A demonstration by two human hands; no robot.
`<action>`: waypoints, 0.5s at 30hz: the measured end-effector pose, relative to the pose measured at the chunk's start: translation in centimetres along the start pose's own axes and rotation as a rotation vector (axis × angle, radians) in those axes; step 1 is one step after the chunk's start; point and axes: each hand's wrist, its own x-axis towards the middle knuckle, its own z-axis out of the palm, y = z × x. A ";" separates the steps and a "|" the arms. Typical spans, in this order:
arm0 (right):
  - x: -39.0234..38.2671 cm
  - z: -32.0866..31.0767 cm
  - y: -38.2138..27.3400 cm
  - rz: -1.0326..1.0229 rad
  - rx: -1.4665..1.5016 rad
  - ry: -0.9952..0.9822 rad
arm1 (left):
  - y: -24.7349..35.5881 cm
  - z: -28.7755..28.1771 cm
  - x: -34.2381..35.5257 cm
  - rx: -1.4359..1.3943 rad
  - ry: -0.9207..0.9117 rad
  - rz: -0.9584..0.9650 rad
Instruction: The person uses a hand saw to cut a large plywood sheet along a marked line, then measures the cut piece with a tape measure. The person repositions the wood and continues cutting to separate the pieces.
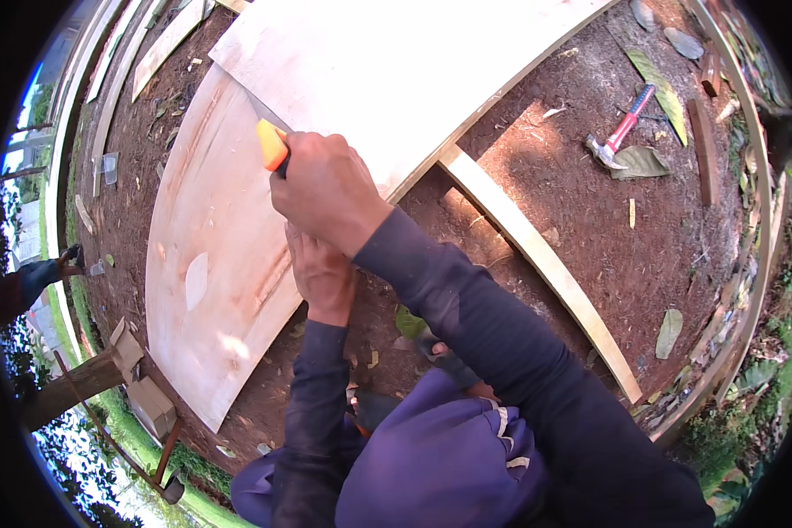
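Observation:
A handsaw (274, 146) with a yellow-orange and black handle is gripped in my right hand (330, 180). Its grey blade lies along the diagonal line where the pale, brightly lit upper part of the plywood sheet (361, 79) meets the lower left part (211, 194). I cannot tell whether the two parts are still joined. Just below my right hand, my left hand (321, 277) is closed on the near edge of the plywood, its fingertips partly covered by the right hand. A pale oval patch (196, 281) marks the lower left part.
A narrow wooden strip (546, 268) runs out from under the sheet. On the brown soil at right lie a claw hammer (623, 132), a brown wood block (704, 151) and several leaves. Long boards (119, 97) lie at far left, near another person's arm or leg (40, 277). My knees are close below.

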 end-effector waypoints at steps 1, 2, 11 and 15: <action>0.3 0.1 -0.8 0.032 0.014 -0.039 | -0.5 -0.2 -0.7 -0.060 -0.037 0.001; -0.7 0.1 -0.7 0.008 0.105 0.000 | -1.3 -0.4 -1.0 -0.112 -0.049 -0.060; -18.7 -10.9 1.3 -0.039 0.162 -0.041 | -1.1 -0.1 -0.3 0.155 0.035 -0.074; -8.3 -4.1 1.8 -0.047 0.182 0.045 | -0.7 0.4 0.2 0.137 0.053 -0.068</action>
